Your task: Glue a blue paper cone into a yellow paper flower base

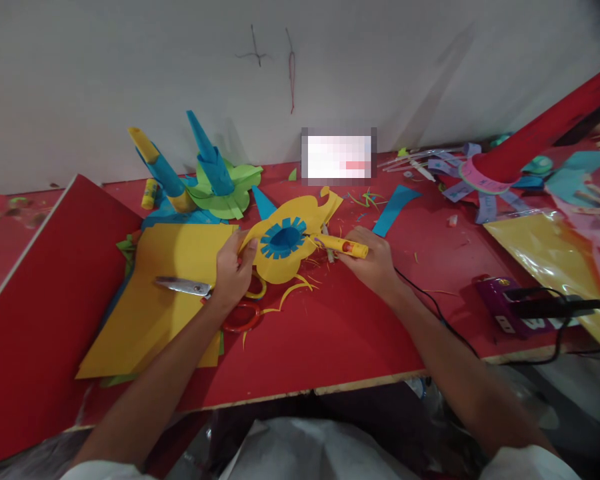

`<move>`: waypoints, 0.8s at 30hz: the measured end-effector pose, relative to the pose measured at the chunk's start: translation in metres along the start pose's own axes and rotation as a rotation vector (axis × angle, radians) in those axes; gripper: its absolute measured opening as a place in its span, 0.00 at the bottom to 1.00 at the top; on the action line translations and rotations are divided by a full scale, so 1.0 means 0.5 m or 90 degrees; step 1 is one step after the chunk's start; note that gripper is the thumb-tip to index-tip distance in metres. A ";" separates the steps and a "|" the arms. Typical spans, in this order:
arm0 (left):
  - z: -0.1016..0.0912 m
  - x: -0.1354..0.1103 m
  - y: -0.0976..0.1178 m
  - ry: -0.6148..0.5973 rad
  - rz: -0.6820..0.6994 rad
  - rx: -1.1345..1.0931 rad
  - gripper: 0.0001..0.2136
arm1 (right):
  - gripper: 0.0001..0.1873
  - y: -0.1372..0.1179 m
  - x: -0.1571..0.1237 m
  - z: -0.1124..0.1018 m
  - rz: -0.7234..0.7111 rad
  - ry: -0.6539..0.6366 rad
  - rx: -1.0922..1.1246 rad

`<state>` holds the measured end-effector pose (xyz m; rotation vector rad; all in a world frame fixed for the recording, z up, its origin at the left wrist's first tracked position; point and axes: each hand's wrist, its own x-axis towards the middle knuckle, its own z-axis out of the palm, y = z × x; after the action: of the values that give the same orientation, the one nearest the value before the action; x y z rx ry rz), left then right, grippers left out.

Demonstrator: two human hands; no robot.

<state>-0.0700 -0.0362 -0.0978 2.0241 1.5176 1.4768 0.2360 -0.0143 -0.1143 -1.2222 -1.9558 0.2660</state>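
My left hand [234, 269] pinches the left edge of a yellow paper cut-out [296, 220] that has a blue fringed cone [283, 240] set in its middle. My right hand [373, 261] grips a yellow glue stick [344, 246], whose tip touches the paper just right of the blue piece. Scissors with red and yellow handles [190, 287] lie under my left wrist, on a yellow sheet [163, 300].
Finished blue, green and yellow paper flowers [207, 180] stand at the back left, a second glue stick [149, 193] beside them. A red board [40, 300] leans at the left. A purple power strip [515, 307] with cables, a red cone [540, 133] and coloured paper fill the right.
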 end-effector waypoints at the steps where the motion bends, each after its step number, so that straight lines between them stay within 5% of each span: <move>1: 0.000 0.000 0.000 0.000 -0.001 -0.001 0.17 | 0.11 0.000 -0.001 0.000 -0.004 -0.003 0.007; 24: 0.000 -0.003 -0.008 0.005 -0.002 0.007 0.17 | 0.17 0.009 0.001 -0.001 0.027 -0.029 0.014</move>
<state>-0.0721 -0.0357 -0.1013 2.0229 1.5341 1.4807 0.2390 -0.0116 -0.1162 -1.2542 -1.9623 0.3384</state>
